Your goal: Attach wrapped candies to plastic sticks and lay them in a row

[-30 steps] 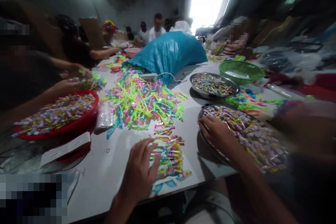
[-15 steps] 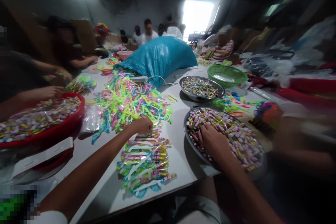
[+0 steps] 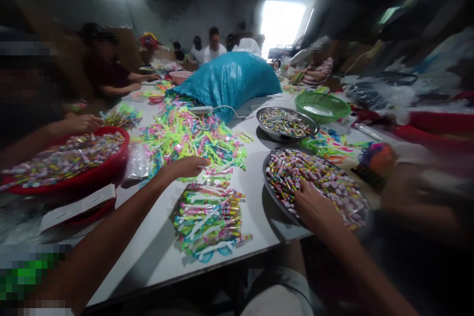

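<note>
My left hand [image 3: 185,167] reaches out over the grey table [image 3: 148,261] to the near edge of a heap of neon plastic strips [image 3: 192,133]. Its fingers are pressed together on the strips, and what they grip is hidden. Just in front of it lies a stack of filled colourful packets [image 3: 211,217]. My right hand [image 3: 314,205] rests in a round metal tray [image 3: 269,191] heaped with small wrapped candies [image 3: 326,177], fingers curled down into them.
A second metal tray [image 3: 281,134] of candies, a green basket [image 3: 322,103] and a blue sack [image 3: 229,79] stand farther back. At left, a red basin [image 3: 107,168] of candies sits by a co-worker's hand [image 3: 83,122]. Other people sit round the table.
My left hand left the packet stack and reached forward to the neon strip heap. My right hand slid from the tray's far left side to its near edge.
</note>
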Available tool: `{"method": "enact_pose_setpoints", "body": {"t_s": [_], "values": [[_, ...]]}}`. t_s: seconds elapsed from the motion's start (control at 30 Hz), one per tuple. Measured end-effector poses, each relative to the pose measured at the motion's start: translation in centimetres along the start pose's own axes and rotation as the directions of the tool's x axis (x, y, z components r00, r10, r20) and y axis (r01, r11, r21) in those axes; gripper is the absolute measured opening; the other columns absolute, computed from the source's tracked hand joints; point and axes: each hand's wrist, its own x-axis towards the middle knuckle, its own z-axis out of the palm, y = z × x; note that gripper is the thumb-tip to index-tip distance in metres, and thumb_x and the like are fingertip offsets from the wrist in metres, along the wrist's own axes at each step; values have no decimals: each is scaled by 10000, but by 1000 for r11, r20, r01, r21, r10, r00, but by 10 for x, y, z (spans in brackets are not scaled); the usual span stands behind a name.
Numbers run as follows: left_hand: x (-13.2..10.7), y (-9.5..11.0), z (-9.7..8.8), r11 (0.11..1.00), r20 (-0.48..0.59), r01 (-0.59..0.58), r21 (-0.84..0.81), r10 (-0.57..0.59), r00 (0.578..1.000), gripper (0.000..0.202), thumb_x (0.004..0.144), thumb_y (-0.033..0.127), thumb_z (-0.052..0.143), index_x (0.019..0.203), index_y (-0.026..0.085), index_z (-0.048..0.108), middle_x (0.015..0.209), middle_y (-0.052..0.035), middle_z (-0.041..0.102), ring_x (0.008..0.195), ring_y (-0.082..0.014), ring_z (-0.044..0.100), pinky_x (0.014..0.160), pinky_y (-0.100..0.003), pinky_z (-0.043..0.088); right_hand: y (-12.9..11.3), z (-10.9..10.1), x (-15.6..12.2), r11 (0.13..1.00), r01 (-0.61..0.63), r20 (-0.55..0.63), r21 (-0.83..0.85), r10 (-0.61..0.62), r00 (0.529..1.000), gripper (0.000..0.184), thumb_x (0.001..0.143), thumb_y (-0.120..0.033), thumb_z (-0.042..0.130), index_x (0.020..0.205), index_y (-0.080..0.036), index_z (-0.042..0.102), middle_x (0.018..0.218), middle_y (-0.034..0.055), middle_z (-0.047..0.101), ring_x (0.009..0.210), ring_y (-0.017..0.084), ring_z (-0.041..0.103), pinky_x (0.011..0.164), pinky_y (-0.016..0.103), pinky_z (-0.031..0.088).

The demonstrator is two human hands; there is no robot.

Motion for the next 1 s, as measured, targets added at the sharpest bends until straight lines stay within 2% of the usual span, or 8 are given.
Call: {"method": "enact_pose_setpoints", "body": {"t_s": [0.13,0.23,0.37,0.53,0.67,0.73,0.87,1.0], "values": [[-28,14,-6,988,-134,28,-152,-48,990,409,990,501,530,798,157,641,788,-23,612,736,-115,483,778,-257,408,12,-7,-22,998,-69,-52,3,69,996,70,976,-216,581,973,-166,631,913,128,698,768,261,694,578,321,382],[-58,28,-8,935,-240,21,-354,-113,964,424,976,545,548,802,166,626,817,-14,632,755,-111,506,733,-233,390,9,-22,-50,947,-88,-206,308,156,966,224,970,-442,597,996,-220,582,836,92,704,666,255,670,542,326,430],[-97,50,2,784,-334,-17,-620,-244,911,426,965,587,541,992,167,612,914,-40,700,775,-133,633,678,-229,465,-42,-42,-76,590,223,-229,776,-66,971,300,1036,-533,562,1142,-253,555,987,58,733,788,207,718,646,288,570],[-132,82,24,619,-456,-157,-769,-359,814,395,940,454,571,1219,214,427,1107,-99,723,937,-197,748,752,-283,594,-134,-39,-68,256,309,-229,916,-298,927,260,1084,-509,518,1156,-275,607,1051,38,737,953,198,727,816,254,602],[-154,109,38,205,-504,-471,-858,-518,692,326,827,229,711,1090,211,520,923,-15,680,851,-146,710,789,-273,597,-177,-37,-63,166,208,-152,964,-297,943,364,1107,-554,459,1303,-278,591,1327,63,681,1218,221,650,1042,283,526],[-162,124,43,12,-502,-598,-802,-557,662,275,788,194,717,1029,204,585,819,12,613,777,-119,652,760,-261,579,-185,-42,-66,138,214,-157,967,-338,928,364,1127,-543,421,1299,-272,593,1322,58,668,1219,212,626,1067,288,484],[-169,145,49,-267,-448,-679,-684,-581,680,177,881,353,641,962,195,648,791,2,512,737,-127,572,732,-309,569,-193,-55,-66,76,250,-197,965,-420,886,275,1146,-483,431,1197,-269,596,1057,6,648,989,165,601,913,265,465],[-167,157,59,-382,-352,-568,-729,-503,790,182,904,327,624,1007,178,649,872,-30,516,843,-152,595,799,-304,568,-201,-55,-63,-15,212,-205,977,-332,921,274,1161,-439,419,1342,-302,573,1214,7,644,1108,152,603,983,259,445]]}}
